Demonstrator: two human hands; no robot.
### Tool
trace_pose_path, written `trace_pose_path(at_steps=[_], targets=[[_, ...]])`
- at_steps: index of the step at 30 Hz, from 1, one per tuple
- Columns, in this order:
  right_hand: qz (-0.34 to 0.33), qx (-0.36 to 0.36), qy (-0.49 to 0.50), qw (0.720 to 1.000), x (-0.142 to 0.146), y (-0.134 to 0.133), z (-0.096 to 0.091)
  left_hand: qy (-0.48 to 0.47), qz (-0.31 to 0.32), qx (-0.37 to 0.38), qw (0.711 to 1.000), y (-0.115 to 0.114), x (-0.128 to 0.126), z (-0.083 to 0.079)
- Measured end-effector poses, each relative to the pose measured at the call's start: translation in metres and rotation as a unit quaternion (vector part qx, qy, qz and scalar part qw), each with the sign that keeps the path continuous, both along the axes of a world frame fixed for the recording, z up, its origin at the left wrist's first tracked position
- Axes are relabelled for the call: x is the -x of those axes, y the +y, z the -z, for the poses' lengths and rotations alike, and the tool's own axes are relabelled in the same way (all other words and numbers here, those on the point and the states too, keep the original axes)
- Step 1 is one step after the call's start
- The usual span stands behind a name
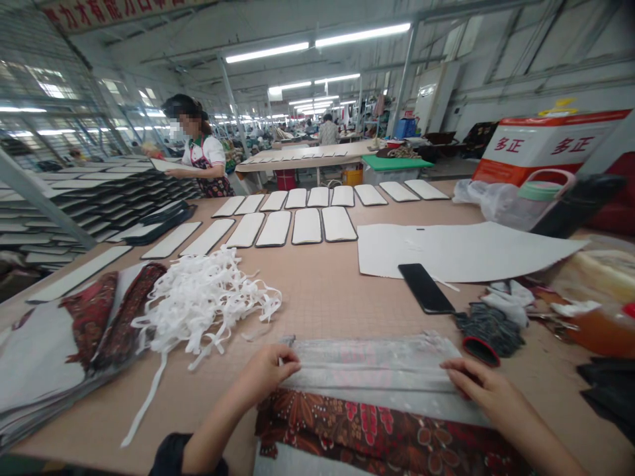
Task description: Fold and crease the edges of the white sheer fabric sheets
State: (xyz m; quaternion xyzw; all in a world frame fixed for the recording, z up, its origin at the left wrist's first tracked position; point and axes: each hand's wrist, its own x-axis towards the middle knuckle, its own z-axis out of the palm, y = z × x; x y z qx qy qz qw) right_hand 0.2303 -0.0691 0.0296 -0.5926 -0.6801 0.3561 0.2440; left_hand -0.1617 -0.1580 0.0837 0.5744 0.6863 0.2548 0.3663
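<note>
My left hand (265, 371) pinches the left end of a pale grey folded strip of material (377, 370) that lies across the near table edge. My right hand (479, 390) presses its fingers on the strip's right end. Under the strip lies dark red patterned fabric (377, 433). A heap of white ribbon offcuts (206, 297) sits just left of my left hand. A black phone (425, 288) lies beyond my right hand, beside a dark glove (489, 330).
Rows of white oblong panels (290, 225) cover the far table. A large white sheet (456, 250) lies right of centre. Stacked patterned pieces (74, 337) sit at left, bottles and bags (595, 317) at right. A person (201, 155) stands by racks at far left.
</note>
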Motion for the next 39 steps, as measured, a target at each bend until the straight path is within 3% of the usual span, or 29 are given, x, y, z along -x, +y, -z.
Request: trace_pose_path(at_steps=[6, 9, 12, 16, 24, 31, 39], targets=[[0.015, 0.028, -0.025, 0.999, -0.015, 0.012, 0.022, -0.040, -0.059, 0.021, 0.997, -0.002, 0.018, 0.021], [0.016, 0.055, -0.031, 0.998, -0.015, 0.017, 0.024, -0.093, -0.097, 0.031, 0.990, -0.003, 0.020, 0.027], [0.039, 0.029, -0.050, 0.998, -0.010, 0.019, 0.021, -0.114, -0.123, 0.022, 0.986, -0.003, 0.021, 0.032], [0.042, -0.040, -0.071, 0.996, -0.001, 0.017, 0.018, -0.067, -0.142, -0.021, 0.987, -0.002, 0.021, 0.044], [0.049, -0.077, -0.102, 0.991, 0.000, 0.023, 0.025, 0.052, -0.156, -0.065, 0.984, 0.001, 0.019, 0.067], [0.068, -0.077, -0.109, 0.989, -0.002, 0.024, 0.032, 0.101, -0.165, -0.076, 0.978, -0.005, 0.012, 0.070], [0.112, -0.081, -0.105, 0.985, 0.003, 0.024, 0.029, 0.174, -0.183, -0.062, 0.966, -0.010, -0.002, 0.061]])
